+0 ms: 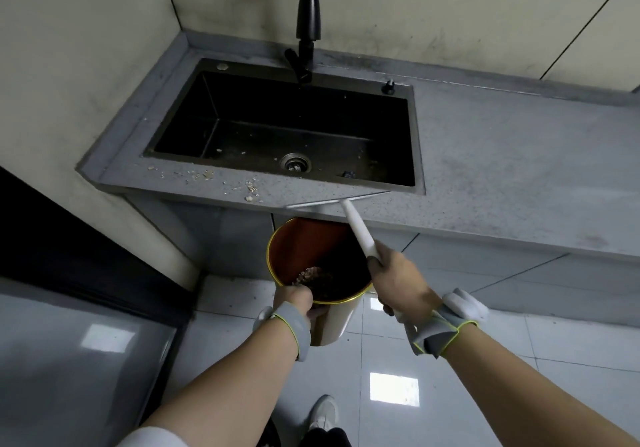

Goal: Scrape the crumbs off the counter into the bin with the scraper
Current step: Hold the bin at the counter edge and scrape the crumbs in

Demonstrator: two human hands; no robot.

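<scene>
Bin rim gripped by left hand, held under counter edge. Scraper handle clasped by right hand, blade on edge. Crumbs lie left of bin mouth; floor spill is risked.

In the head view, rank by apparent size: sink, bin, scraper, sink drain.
1. sink, clearly largest.
2. bin; it is nearer the camera, so its true size against the sink is unsure.
3. scraper, long but thin.
4. sink drain, smallest.
</scene>
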